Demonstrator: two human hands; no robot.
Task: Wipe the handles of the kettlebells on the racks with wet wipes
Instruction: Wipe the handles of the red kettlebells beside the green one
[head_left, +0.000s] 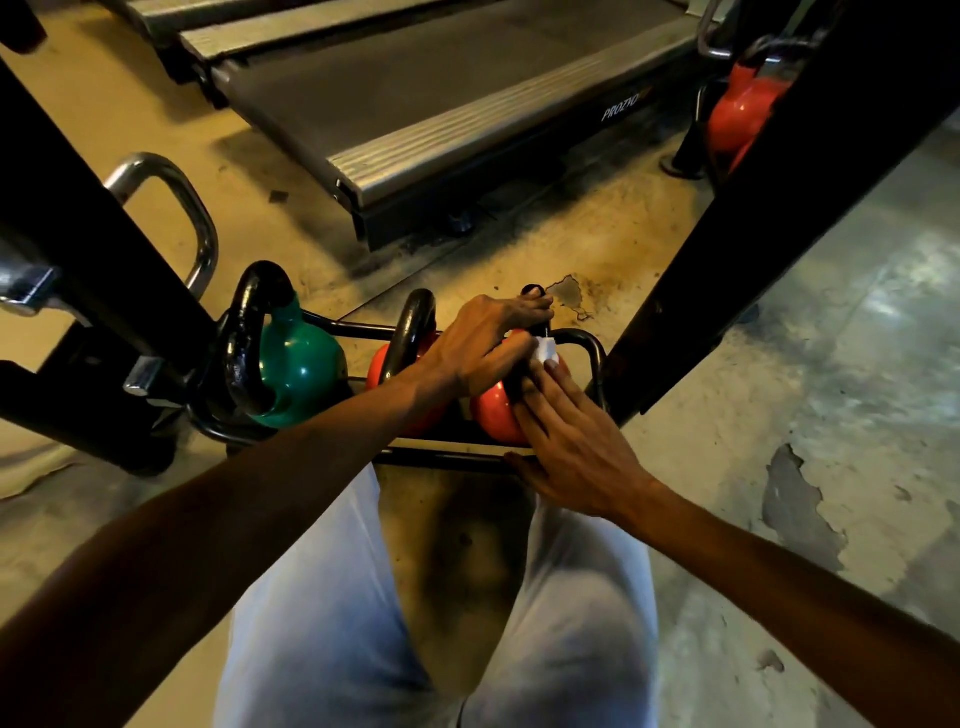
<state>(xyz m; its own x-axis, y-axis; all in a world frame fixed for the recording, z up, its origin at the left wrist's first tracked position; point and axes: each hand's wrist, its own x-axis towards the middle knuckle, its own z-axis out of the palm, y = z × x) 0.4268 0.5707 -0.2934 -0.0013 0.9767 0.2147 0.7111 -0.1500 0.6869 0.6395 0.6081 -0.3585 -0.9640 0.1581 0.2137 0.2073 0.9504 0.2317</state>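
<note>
Three kettlebells stand on a low black rack: a green kettlebell, a middle red kettlebell and a right red kettlebell, all with black handles. My left hand reaches across and grips the handle of the right red kettlebell. A small white wet wipe sits against that handle's lower part. My right hand lies over the red bell with fingers straight, its fingertips pressing the wipe. Most of the handle is hidden by my hands.
Black rack uprights rise at left and right. A chrome handle sticks out at left. A treadmill lies ahead on the floor. Another red kettlebell is at top right. My knees in light trousers are below.
</note>
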